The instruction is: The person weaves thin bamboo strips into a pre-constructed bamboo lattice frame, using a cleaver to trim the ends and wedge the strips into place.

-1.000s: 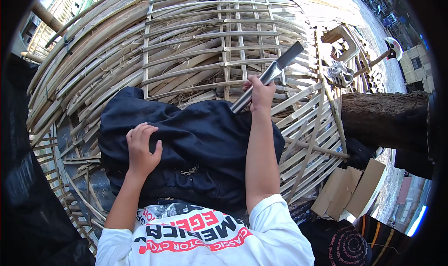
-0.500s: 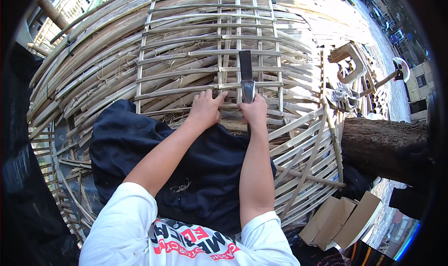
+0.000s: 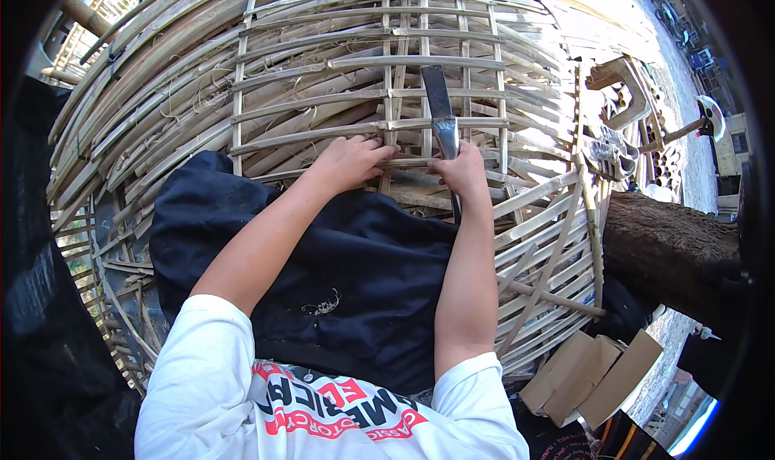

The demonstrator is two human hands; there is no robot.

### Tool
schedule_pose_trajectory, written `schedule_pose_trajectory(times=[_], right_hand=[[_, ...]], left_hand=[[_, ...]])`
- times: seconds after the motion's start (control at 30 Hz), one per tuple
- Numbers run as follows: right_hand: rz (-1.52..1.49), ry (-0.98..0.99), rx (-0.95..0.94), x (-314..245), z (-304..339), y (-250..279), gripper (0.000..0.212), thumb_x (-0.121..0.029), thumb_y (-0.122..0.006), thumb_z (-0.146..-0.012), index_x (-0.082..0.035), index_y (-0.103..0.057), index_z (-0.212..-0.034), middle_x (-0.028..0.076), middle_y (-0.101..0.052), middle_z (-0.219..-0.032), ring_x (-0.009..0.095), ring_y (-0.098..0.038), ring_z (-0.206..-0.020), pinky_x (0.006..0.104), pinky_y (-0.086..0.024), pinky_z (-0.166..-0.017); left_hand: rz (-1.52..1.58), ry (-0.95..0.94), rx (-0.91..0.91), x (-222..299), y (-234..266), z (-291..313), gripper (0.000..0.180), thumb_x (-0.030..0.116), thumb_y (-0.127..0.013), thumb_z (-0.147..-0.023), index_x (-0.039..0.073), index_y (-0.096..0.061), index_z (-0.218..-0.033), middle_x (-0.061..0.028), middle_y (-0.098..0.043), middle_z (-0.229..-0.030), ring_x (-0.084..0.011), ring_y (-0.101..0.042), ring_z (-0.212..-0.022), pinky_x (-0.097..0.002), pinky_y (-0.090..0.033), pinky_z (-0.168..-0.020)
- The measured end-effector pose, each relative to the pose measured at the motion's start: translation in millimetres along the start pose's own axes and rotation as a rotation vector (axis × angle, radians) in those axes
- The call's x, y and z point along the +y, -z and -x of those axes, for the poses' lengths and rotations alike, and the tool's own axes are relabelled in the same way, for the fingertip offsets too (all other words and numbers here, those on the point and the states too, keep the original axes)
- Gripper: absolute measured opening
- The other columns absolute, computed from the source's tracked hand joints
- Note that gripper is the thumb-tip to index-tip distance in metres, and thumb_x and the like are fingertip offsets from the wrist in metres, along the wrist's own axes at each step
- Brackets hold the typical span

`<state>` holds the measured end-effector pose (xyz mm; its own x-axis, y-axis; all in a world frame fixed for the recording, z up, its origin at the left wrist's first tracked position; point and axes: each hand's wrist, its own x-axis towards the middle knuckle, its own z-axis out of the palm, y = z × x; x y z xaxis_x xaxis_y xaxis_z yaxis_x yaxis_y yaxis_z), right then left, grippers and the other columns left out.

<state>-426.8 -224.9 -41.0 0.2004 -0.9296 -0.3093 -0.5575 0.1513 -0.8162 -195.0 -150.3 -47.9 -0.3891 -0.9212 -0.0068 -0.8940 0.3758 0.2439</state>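
A lattice of split bamboo slats (image 3: 299,71) lies in front of me, narrow strips crossing at spaced gaps. At its near edge my left hand (image 3: 349,163) is closed, with curled fingers and thumb around the nearest cross slat (image 3: 278,175). My right hand (image 3: 464,172) grips a long tool (image 3: 437,95) with a flat black far end and a shiny metal neck. That black end points away from me over the lattice, and a dark strip shows below my fist. I cannot tell the tool's exact kind. Black cloth (image 3: 323,266) covers my lap under both forearms.
Long bent bamboo strips (image 3: 153,96) are piled beneath and left of the lattice. At right stand a slatted bamboo panel (image 3: 541,250), a thick log (image 3: 670,242), a C-shaped wooden piece (image 3: 634,92) and an opened cardboard box (image 3: 593,371).
The view has shifted, so the lattice sits higher in the picture. My right hand and the tool have moved slightly right, the tool leaning more to the left. Both hands keep their holds.
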Motion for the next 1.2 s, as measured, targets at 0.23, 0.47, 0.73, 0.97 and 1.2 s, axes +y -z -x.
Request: schedule_pose_trajectory(times=[0.23,0.47,0.73,0.97,1.2], right_hand=[[0.048,0.027,0.027,8,-4,-3,0.023,-0.009,-0.074,-0.066,0.002,-0.065,-0.085,0.012,-0.067,-0.068,0.019,-0.064,-0.056,0.0337,-0.051,-0.056],[0.004,-0.006,0.023,14,-8,-6,0.026,-0.008,-0.075,-0.066,0.002,-0.065,-0.087,0.013,-0.067,-0.07,0.02,-0.064,-0.057,0.0341,-0.051,-0.057],[0.032,-0.018,0.01,13,-6,-5,0.029,-0.012,-0.078,-0.066,0.001,-0.065,-0.089,0.015,-0.068,-0.075,0.023,-0.066,-0.061,0.0358,-0.052,-0.061],[0.121,0.018,0.036,14,-7,-5,0.03,-0.016,-0.078,-0.066,-0.001,-0.067,-0.09,0.017,-0.071,-0.084,0.033,-0.069,-0.084,0.0406,-0.053,-0.078],[0.213,0.058,0.093,3,5,-4,0.032,-0.02,-0.079,-0.067,-0.003,-0.068,-0.092,0.018,-0.071,-0.085,0.034,-0.069,-0.084,0.0418,-0.053,-0.078]], left_hand=[[-0.033,0.02,0.062,2,-6,4,0.056,0.031,-0.07,-0.082,0.027,-0.053,-0.136,-0.0074,-0.065,-0.116,-0.0263,-0.064,-0.102,-0.0381,-0.055,-0.08],[0.031,0.02,0.094,-4,-5,7,0.057,0.032,-0.071,-0.082,0.026,-0.054,-0.136,-0.0096,-0.064,-0.121,-0.0289,-0.065,-0.102,-0.0395,-0.054,-0.083],[0.12,0.069,0.169,-6,-18,25,0.058,0.029,-0.069,-0.086,0.03,-0.049,-0.141,-0.0116,-0.064,-0.115,-0.0324,-0.064,-0.1,-0.041,-0.054,-0.085],[0.136,0.073,0.195,-2,-13,29,0.061,0.023,-0.07,-0.084,0.025,-0.048,-0.141,-0.0119,-0.063,-0.114,-0.0326,-0.062,-0.103,-0.0411,-0.052,-0.087],[0.193,0.153,0.221,17,3,49,0.071,0.016,-0.072,-0.081,0.013,-0.039,-0.145,-0.0181,-0.054,-0.127,-0.0357,-0.052,-0.118,-0.0424,-0.045,-0.1]])
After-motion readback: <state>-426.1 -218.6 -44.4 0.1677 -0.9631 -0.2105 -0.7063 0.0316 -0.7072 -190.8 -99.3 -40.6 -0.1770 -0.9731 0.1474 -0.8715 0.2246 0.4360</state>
